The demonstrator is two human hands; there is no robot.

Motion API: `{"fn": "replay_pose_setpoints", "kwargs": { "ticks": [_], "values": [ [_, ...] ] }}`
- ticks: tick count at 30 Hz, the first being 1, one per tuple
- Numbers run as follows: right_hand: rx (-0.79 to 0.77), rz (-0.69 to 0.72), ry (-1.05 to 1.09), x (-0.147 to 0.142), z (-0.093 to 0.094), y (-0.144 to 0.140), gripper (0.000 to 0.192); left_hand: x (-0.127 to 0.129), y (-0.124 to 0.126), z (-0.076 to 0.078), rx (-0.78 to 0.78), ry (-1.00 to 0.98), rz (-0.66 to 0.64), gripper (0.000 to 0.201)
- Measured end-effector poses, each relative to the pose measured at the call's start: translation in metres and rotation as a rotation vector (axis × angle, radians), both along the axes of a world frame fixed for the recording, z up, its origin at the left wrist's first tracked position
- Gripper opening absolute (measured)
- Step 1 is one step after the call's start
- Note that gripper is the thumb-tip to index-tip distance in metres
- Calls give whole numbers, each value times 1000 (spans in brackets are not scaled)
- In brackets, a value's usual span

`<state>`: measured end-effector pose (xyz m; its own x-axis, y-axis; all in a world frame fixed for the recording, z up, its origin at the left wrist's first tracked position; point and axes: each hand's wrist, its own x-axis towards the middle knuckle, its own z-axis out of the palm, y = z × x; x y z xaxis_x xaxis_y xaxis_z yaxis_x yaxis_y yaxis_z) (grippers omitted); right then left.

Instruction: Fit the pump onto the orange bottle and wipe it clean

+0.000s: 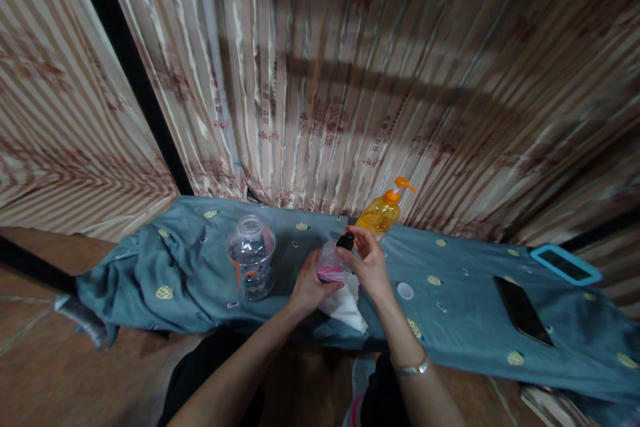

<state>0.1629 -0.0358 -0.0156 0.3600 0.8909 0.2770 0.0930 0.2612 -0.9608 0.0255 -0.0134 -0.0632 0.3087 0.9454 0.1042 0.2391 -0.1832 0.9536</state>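
My left hand point(311, 283) is wrapped round a small clear bottle point(330, 260) with something pink in its lower part. The bottle tilts a little to the right. At its top, the fingers of my right hand point(369, 260) are closed on a black cap point(345, 241); whether the cap sits on the neck or apart from it, I cannot tell. Beneath my hands a white tissue point(347, 307) lies on the cloth. Just behind my right hand stands a pump bottle point(380, 215) of orange-yellow liquid.
A clear plastic cup with a domed lid point(253, 263) stands left of my hands on the blue-green cloth point(190, 267). To the right lie a small white disc point(405, 291), a black phone point(523, 310) and a blue-framed tablet point(566, 264). A striped curtain point(320, 80) hangs behind.
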Motion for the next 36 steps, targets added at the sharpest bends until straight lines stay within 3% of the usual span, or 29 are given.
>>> {"fn": "replay_pose_setpoints", "kwargs": {
  "ticks": [4, 12, 19, 25, 30, 33, 36],
  "values": [
    [41, -27, 30, -13, 7, 14, 38, 1, 1, -1, -28, 6, 14, 60],
    [70, 23, 17, -19, 5, 1, 22, 2, -2, -7, 22, 35, 31, 57],
    [53, 112, -43, -18, 7, -4, 21, -2, -1, -7, 22, 22, 9, 56],
    [29, 287, -77, -2, 10, -10, 30, -3, 0, -10, 36, 15, -13, 56],
    [90, 147, -37, 2, 7, -10, 52, 0, -1, -8, 45, 61, -2, 53],
    [96, 69, -84, 2, 5, -11, 39, 2, -2, -7, 74, 74, 4, 55],
    [67, 107, -153, 5, 8, -14, 27, 2, -2, -6, 76, 81, 5, 56]
  ]
}}
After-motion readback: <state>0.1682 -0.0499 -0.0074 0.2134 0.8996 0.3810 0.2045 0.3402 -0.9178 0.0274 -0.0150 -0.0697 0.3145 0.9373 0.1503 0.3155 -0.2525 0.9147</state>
